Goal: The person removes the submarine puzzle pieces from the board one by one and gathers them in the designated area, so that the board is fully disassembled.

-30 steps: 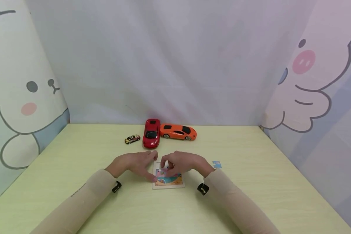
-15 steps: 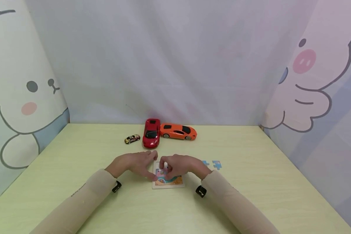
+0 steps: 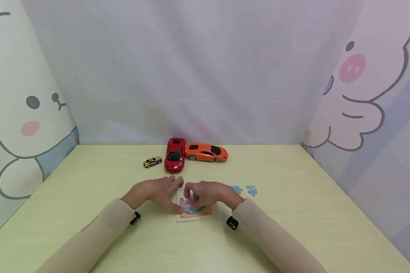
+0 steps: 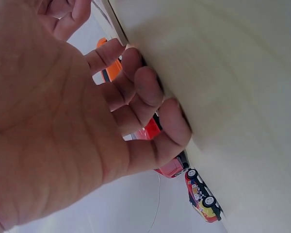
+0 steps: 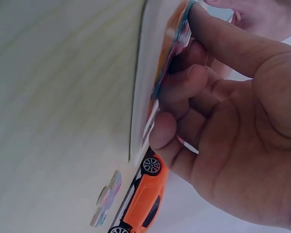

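Note:
A small jigsaw puzzle in a white-edged tray (image 3: pixel 195 217) lies mid-table, its picture pink, teal and orange. My left hand (image 3: pixel 160 191) rests at the tray's left side, thumb on the lower left edge, index finger near the top. Its other fingers are bent, tips down on the table in the left wrist view. Over the picture, my right hand (image 3: pixel 206 193) has thumb and fingers bent together at a pinkish puzzle piece (image 5: pixel 183 39), which it appears to pinch at the surface. The right hand hides much of the tray's upper right.
Two loose blue puzzle pieces, one (image 3: pixel 251 190) further right and another (image 3: pixel 237 189) by the right wrist, lie on the table. Behind the tray stand a red toy car (image 3: pixel 175 155), an orange toy car (image 3: pixel 206 152) and a small patterned toy car (image 3: pixel 152 162). A curtain hangs behind.
My right hand has shifted slightly left over the puzzle and its wrist has come nearer, uncovering a second loose piece. The left hand stays at the tray. The head view has turned slightly.

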Demonstrator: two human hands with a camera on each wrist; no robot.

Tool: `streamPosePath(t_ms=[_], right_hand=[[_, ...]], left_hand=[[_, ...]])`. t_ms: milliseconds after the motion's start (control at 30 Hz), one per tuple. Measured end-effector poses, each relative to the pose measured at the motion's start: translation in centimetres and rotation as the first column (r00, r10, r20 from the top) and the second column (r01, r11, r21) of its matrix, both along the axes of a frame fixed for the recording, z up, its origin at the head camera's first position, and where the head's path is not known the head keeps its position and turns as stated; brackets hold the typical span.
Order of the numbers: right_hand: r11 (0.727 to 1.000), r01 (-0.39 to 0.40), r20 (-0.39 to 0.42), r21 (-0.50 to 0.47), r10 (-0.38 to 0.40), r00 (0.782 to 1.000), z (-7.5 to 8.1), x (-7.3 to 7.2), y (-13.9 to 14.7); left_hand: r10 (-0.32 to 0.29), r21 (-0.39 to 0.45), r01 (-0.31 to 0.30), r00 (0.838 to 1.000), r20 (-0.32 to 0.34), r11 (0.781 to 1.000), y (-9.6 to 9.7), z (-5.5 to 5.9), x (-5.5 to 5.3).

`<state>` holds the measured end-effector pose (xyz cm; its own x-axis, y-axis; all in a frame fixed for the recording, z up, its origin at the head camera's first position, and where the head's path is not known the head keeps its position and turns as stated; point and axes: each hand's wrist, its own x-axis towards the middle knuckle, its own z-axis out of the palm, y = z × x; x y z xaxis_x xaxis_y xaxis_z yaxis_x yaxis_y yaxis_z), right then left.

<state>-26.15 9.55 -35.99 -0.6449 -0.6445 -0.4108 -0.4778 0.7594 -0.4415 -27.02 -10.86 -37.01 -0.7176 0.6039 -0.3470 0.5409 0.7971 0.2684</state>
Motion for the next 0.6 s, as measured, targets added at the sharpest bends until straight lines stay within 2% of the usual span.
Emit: streamPosePath(t_ms=[300, 600], right_hand=[[1.000, 0.003, 0.005, -0.002, -0.003, 1.000, 0.12, -0.05, -0.10], [0.998, -0.050, -0.129, -0.036, 0.045, 0.991, 0.01, -0.39, 0.16]], left_hand=[[0.023, 0.003, -0.023, 1.000, 0.009, 1.000, 0.01, -0.01, 0.04], [0.033, 0.017, -0.034, 0.999, 0.020, 0.999, 0.10, 0.06, 0.30]])
